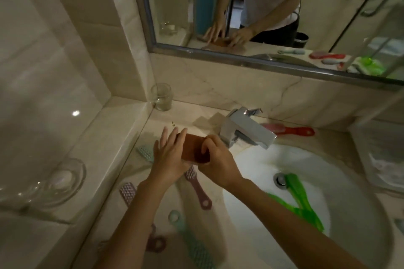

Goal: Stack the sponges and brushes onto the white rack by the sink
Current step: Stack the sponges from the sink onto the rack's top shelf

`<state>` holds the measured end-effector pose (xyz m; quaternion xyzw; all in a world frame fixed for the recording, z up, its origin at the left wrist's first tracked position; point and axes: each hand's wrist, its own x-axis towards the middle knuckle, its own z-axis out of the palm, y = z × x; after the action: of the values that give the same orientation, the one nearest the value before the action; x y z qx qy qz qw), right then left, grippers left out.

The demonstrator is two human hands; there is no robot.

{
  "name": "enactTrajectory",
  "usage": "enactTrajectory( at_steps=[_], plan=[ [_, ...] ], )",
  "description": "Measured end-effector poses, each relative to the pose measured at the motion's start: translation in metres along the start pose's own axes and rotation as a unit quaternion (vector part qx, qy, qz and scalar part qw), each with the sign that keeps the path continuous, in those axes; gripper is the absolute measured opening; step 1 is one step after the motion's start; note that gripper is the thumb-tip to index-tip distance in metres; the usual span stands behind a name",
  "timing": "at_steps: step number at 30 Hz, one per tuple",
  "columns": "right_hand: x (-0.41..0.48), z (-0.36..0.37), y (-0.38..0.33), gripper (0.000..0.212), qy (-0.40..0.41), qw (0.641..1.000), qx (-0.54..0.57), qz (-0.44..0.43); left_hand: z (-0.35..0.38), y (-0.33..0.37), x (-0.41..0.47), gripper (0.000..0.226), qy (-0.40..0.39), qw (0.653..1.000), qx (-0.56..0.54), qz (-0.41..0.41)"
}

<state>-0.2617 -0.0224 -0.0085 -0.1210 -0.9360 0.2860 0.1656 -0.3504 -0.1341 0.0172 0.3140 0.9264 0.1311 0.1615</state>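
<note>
A brown sponge (192, 147) is held above the counter left of the tap. My right hand (215, 159) grips its right side with curled fingers. My left hand (169, 154) lies flat against its left side, fingers straight. On the counter below lie a mauve brush (197, 190), a second mauve brush (129, 193), a teal brush (192, 244) and another teal brush (146, 153) partly under my left hand. A red brush (288, 130) lies behind the tap. A pale rack-like object (384, 172) sits blurred at the right edge.
A chrome tap (247, 129) overhangs the white basin (251, 181), which holds a green brush (299, 199) by the drain. A glass jar (161, 96) stands in the back corner. A glass soap dish (59, 181) rests on the left ledge. The mirror (262, 6) spans the back wall.
</note>
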Motion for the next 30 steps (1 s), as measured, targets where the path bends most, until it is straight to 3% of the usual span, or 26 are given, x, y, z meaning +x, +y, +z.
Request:
enactTrajectory(
  at_steps=[5,7,9,11,13,15,16,19,21,25,30],
  plan=[
    [-0.019,-0.049,0.014,0.032,0.027,1.000,0.001,-0.013,-0.017,0.050,-0.001,0.075,0.036,0.995,-0.026,0.088],
    [-0.029,-0.070,0.025,0.029,0.046,0.999,0.018,-0.007,-0.022,0.071,0.000,0.069,0.036,0.994,-0.056,0.088],
    [-0.039,-0.090,0.041,0.034,0.118,0.992,0.031,0.009,-0.025,0.089,0.003,0.069,0.053,0.994,-0.068,0.069],
    [-0.042,-0.104,0.063,0.037,0.222,0.972,0.050,0.064,-0.025,0.102,0.008,0.071,0.084,0.992,-0.089,0.039],
    [-0.038,-0.113,0.091,0.032,0.274,0.937,0.083,0.202,-0.025,0.114,0.011,0.067,0.114,0.986,-0.118,0.007],
    [-0.028,-0.113,0.123,0.032,0.216,0.919,0.103,0.312,-0.024,0.123,0.014,0.064,0.136,0.982,-0.129,-0.017],
    [-0.023,-0.109,0.138,0.035,0.155,0.929,0.091,0.323,-0.023,0.126,0.015,0.064,0.143,0.981,-0.131,-0.028],
    [-0.005,-0.089,0.168,0.053,-0.034,0.967,0.041,0.249,-0.020,0.130,0.021,0.062,0.156,0.977,-0.134,-0.052],
    [0.007,-0.077,0.176,0.064,-0.093,0.972,-0.009,0.216,-0.018,0.131,0.025,0.062,0.159,0.976,-0.139,-0.059],
    [0.022,-0.062,0.183,0.070,-0.129,0.967,-0.107,0.191,-0.015,0.131,0.029,0.068,0.154,0.975,-0.143,-0.079],
    [0.026,-0.054,0.181,0.051,-0.051,0.973,-0.122,0.192,-0.014,0.127,0.027,0.068,0.153,0.975,-0.128,-0.100]
  ],
)
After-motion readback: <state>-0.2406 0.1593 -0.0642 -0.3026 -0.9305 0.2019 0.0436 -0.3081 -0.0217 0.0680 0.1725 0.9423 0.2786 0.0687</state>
